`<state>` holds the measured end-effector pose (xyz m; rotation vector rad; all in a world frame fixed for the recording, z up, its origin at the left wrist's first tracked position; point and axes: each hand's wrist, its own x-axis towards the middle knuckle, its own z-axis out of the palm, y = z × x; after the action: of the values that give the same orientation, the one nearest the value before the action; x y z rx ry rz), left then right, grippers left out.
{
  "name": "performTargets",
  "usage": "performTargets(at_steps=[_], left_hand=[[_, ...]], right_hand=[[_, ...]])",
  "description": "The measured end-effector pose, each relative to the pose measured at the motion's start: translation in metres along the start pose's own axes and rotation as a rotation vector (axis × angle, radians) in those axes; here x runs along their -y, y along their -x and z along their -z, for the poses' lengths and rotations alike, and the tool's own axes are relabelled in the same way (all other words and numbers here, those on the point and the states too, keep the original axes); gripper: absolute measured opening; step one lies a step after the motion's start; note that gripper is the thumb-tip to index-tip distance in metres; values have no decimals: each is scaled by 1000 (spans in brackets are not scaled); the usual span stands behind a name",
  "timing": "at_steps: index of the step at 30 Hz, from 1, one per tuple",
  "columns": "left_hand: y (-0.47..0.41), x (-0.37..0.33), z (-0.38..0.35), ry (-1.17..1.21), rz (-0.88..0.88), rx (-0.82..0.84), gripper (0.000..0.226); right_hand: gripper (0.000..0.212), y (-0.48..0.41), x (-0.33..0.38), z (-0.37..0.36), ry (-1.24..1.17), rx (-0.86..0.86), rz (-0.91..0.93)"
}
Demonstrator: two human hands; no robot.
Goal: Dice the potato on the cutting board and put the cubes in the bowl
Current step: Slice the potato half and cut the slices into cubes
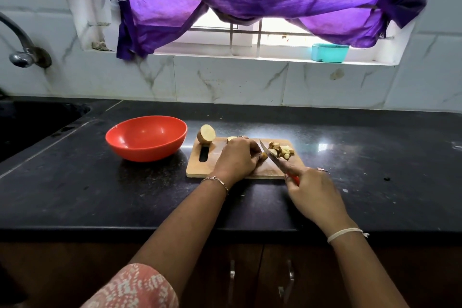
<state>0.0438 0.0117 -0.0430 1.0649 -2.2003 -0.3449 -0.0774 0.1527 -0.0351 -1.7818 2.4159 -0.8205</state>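
The right grip [310, 195] is curled round the red handle of a knife [275, 159], whose blade slants up and to the left, its edge down on the cutting board [200, 167]. Just left of the blade, the left grip [237, 157] is cupped knuckles up over a potato piece [263, 156], fingertips pinning it to the board; only the brown end of that piece shows. On the other side of the blade lies a small heap of cubes [281, 150], at the board's far right corner. A second cut piece [231, 139] peeks out beyond the left knuckles, and a potato half [206, 134] stands at the far left corner with its pale cut face turned up and towards the camera. A thin chain circles the left wrist and a white band the right. The red bowl [147, 150] sits on the dark desk [100, 195] just left of the board, apart from it. A sink [37, 120] lies further left under a tap [22, 55].
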Motion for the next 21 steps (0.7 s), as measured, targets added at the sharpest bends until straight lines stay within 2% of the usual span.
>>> performTargets(at_steps=[5,11,16,21], left_hand=[[-1,-1,0,-9,-21,15,18],[0,-2,2,-1,10,18,17],[0,-2,2,6,72,-25,21],[0,-2,4,32,84,-1,17]], right_hand=[[50,4,11,-3,177,-10,23],[54,5,24,-18,370,-114,112],[60,6,15,-20,205,-139,56],[60,9,14,-20,182,-133,91]])
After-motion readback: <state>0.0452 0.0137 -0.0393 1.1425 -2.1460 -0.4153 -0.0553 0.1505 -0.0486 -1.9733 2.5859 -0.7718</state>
